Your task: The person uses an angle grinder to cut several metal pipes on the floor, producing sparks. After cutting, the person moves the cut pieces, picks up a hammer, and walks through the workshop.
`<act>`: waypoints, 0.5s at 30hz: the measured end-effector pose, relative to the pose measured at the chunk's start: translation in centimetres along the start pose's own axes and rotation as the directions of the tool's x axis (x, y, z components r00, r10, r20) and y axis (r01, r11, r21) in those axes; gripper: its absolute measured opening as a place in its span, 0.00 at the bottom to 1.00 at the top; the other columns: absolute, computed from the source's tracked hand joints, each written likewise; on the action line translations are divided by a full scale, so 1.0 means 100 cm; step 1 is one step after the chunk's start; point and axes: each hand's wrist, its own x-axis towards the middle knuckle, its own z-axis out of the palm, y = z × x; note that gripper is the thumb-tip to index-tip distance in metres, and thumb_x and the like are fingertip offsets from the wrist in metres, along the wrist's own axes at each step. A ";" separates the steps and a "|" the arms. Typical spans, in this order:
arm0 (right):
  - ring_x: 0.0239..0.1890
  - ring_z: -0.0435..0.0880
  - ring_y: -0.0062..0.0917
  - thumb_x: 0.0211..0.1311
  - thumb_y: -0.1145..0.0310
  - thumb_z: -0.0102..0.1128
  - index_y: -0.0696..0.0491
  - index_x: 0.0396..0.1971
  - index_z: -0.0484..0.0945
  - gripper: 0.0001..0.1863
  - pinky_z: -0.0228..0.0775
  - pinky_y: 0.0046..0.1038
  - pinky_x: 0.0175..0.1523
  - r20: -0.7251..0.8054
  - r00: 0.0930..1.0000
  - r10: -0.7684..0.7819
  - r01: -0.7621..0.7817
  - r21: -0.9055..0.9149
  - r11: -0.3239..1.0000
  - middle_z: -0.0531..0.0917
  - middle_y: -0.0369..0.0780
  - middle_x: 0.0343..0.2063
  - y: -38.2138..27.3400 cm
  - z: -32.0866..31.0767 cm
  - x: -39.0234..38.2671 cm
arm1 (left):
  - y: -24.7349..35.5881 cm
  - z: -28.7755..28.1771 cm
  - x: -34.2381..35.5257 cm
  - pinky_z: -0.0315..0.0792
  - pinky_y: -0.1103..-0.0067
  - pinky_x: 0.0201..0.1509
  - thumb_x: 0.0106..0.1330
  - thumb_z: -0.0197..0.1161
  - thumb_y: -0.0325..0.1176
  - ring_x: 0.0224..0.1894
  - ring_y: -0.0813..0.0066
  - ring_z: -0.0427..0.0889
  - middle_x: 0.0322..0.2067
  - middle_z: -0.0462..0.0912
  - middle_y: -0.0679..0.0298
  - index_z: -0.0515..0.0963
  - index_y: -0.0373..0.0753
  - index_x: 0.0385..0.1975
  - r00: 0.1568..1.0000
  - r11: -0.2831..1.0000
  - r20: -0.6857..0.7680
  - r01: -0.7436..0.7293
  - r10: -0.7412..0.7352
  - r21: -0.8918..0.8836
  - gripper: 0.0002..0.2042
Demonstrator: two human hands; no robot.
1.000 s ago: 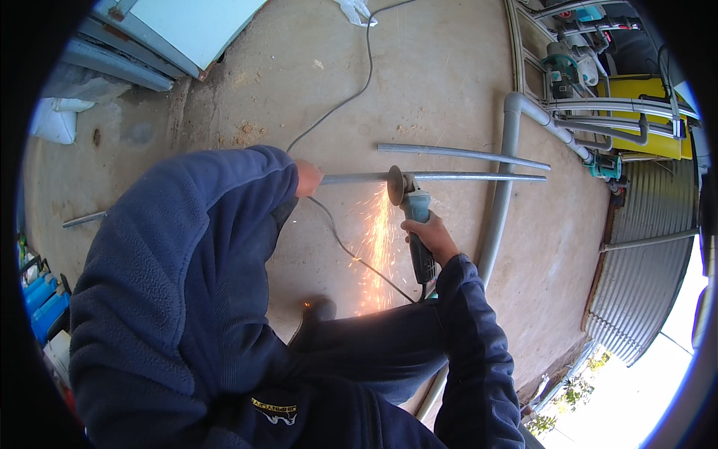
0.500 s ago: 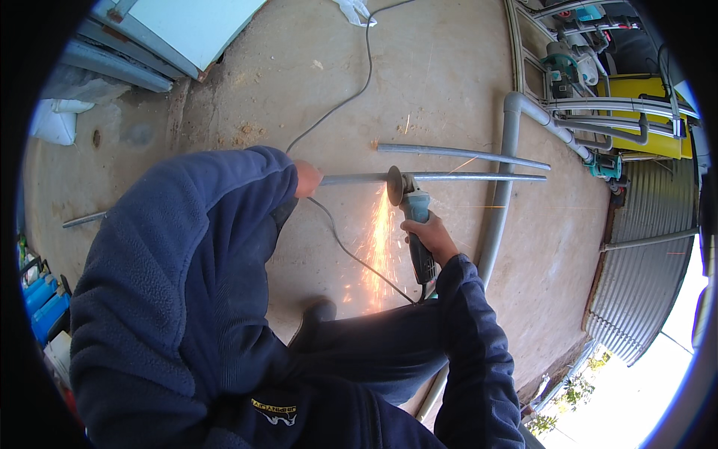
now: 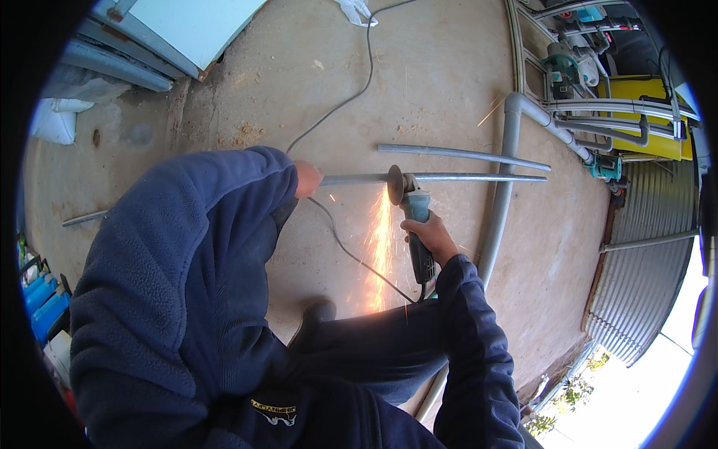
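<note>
Only the sparks have shifted. Left fingers grip the pipe, right fingers the grinder; sparks could burn the cord or leg.

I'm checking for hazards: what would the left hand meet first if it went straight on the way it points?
Pointing right along the metal pipe it holds, the left hand would probably meet the disc of the grinder first, though depth is hard to judge.

One head-worn fisheye view, looking steeply down past the close-up left sleeve to left hand, right hand and floor farther off, rim dark and round.
</note>
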 end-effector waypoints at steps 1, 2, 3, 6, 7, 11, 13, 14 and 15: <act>0.29 0.85 0.25 0.58 0.65 0.75 0.62 0.53 0.79 0.26 0.80 0.31 0.37 0.003 1.000 0.002 -0.002 -0.004 1.000 0.85 0.39 0.33 0.000 0.000 0.000 | 0.000 0.000 0.000 0.71 0.27 0.49 0.62 0.63 0.35 0.46 0.40 0.87 0.42 0.88 0.49 0.77 0.34 0.55 1.000 1.000 -0.008 0.009 -0.009 0.001 0.21; 0.29 0.85 0.25 0.58 0.65 0.75 0.62 0.53 0.79 0.26 0.80 0.30 0.37 -0.006 1.000 0.008 -0.008 -0.020 1.000 0.85 0.39 0.33 -0.001 0.000 0.000 | 0.000 0.000 0.000 0.71 0.27 0.49 0.62 0.63 0.35 0.46 0.39 0.87 0.42 0.88 0.49 0.77 0.34 0.55 1.000 1.000 -0.001 0.007 -0.007 0.000 0.21; 0.29 0.85 0.25 0.58 0.65 0.75 0.62 0.53 0.79 0.25 0.80 0.30 0.37 0.009 1.000 0.008 -0.008 0.001 1.000 0.85 0.39 0.33 -0.001 0.000 0.000 | 0.000 0.000 0.000 0.71 0.26 0.49 0.62 0.63 0.35 0.46 0.39 0.87 0.42 0.88 0.49 0.77 0.34 0.55 1.000 1.000 0.006 0.006 -0.006 -0.001 0.21; 0.29 0.85 0.25 0.58 0.65 0.75 0.62 0.52 0.79 0.25 0.80 0.31 0.37 0.016 1.000 0.019 -0.019 0.019 1.000 0.85 0.39 0.33 -0.002 0.000 -0.002 | 0.000 -0.002 0.000 0.71 0.26 0.48 0.62 0.63 0.35 0.46 0.39 0.87 0.42 0.88 0.48 0.77 0.34 0.55 1.000 1.000 0.018 -0.009 0.009 0.008 0.21; 0.29 0.85 0.25 0.58 0.65 0.75 0.62 0.52 0.79 0.25 0.80 0.31 0.37 0.017 1.000 0.022 -0.022 0.017 1.000 0.84 0.39 0.33 -0.003 -0.001 -0.003 | 0.001 -0.002 0.000 0.71 0.25 0.48 0.62 0.63 0.35 0.46 0.39 0.87 0.41 0.88 0.48 0.77 0.34 0.55 1.000 1.000 0.020 -0.016 0.016 0.013 0.21; 0.29 0.85 0.25 0.58 0.65 0.75 0.63 0.52 0.79 0.25 0.80 0.31 0.37 0.013 1.000 0.004 -0.004 0.022 1.000 0.84 0.40 0.32 -0.003 0.000 -0.005 | 0.001 -0.004 -0.002 0.70 0.24 0.48 0.63 0.63 0.35 0.47 0.38 0.87 0.41 0.88 0.47 0.77 0.34 0.54 1.000 1.000 0.021 -0.006 0.007 -0.013 0.20; 0.29 0.85 0.26 0.58 0.64 0.75 0.62 0.54 0.78 0.27 0.79 0.32 0.36 0.025 0.999 0.023 -0.024 0.041 0.999 0.85 0.40 0.32 -0.003 0.000 -0.005 | 0.000 -0.004 -0.002 0.70 0.25 0.49 0.63 0.64 0.35 0.47 0.38 0.87 0.41 0.88 0.46 0.77 0.34 0.54 0.999 1.000 0.030 -0.018 0.018 -0.017 0.20; 0.29 0.85 0.26 0.58 0.64 0.75 0.62 0.55 0.78 0.28 0.79 0.33 0.35 0.015 0.999 0.051 -0.051 0.042 0.998 0.85 0.40 0.32 -0.003 0.000 -0.005 | 0.000 -0.004 -0.002 0.70 0.25 0.49 0.63 0.64 0.35 0.47 0.38 0.87 0.41 0.88 0.46 0.77 0.33 0.54 0.999 1.000 0.026 -0.022 0.023 -0.019 0.20; 0.29 0.85 0.26 0.58 0.64 0.75 0.62 0.54 0.78 0.27 0.79 0.32 0.36 0.023 0.999 0.026 -0.027 0.037 0.999 0.85 0.40 0.32 -0.004 0.000 -0.005 | -0.001 -0.004 -0.002 0.71 0.26 0.49 0.63 0.64 0.35 0.47 0.38 0.87 0.41 0.88 0.46 0.77 0.33 0.54 0.999 0.999 0.022 -0.027 0.027 -0.021 0.20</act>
